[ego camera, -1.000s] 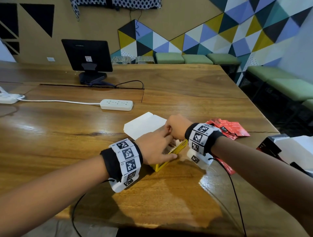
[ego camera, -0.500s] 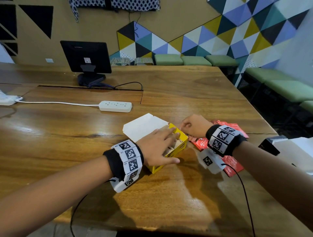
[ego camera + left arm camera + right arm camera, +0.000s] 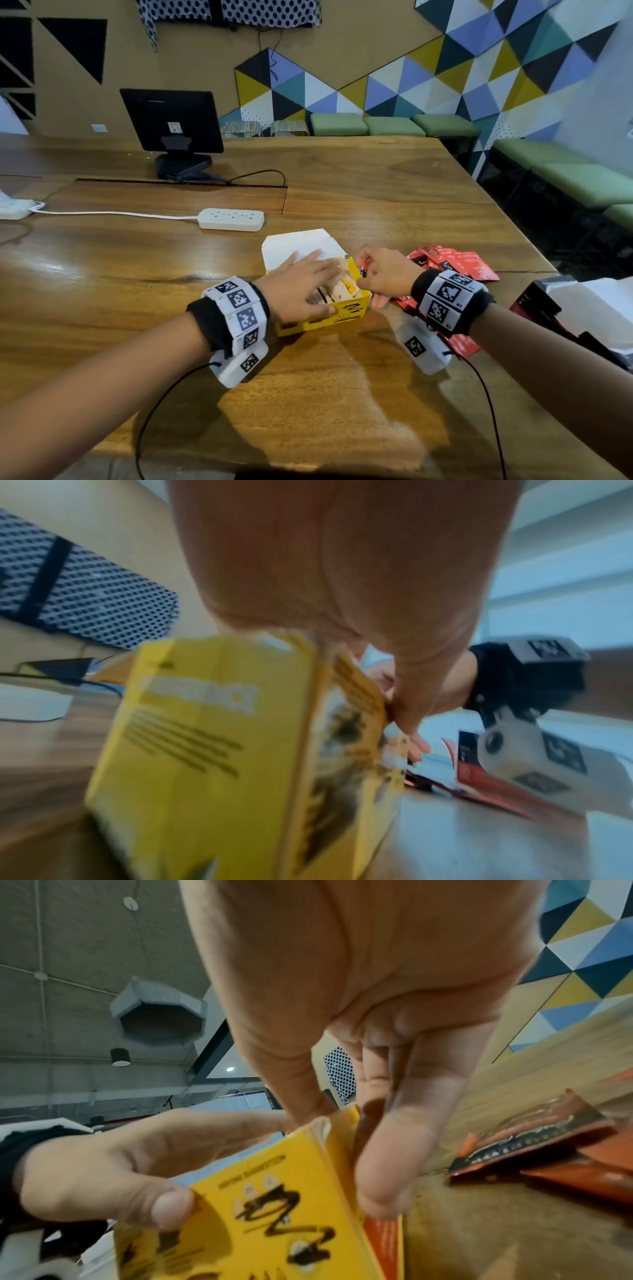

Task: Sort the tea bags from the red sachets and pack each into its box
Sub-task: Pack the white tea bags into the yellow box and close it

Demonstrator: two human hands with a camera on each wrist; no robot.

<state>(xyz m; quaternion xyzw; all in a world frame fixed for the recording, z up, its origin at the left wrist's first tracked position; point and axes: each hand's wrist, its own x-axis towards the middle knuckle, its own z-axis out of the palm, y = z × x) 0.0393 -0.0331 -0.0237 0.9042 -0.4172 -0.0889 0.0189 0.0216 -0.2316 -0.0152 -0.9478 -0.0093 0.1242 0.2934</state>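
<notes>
An open yellow box [image 3: 342, 317] stands on the wooden table, its white lid [image 3: 298, 245] folded back. Paper tea bags [image 3: 339, 291] fill it. My left hand [image 3: 308, 284] lies flat over them with straight fingers, thumb against the front wall [image 3: 274, 1218]. My right hand [image 3: 364, 272] is at the box's right end and pinches a small red and dark piece; I cannot tell what it is. Red sachets [image 3: 462, 263] lie in a loose pile just right of that hand, some under the wrist. A black and red box [image 3: 534, 301] stands open at the far right.
A white power strip [image 3: 231, 219] with its cable lies behind the yellow box. A black monitor [image 3: 171, 120] stands further back. The table's right edge [image 3: 520, 233] runs close behind the sachets. Wrist cables trail toward the near edge.
My right hand left the yellow box, went right to the sachet pile, and has come back to the box's right end. The left hand stayed on the box, which has turned a little.
</notes>
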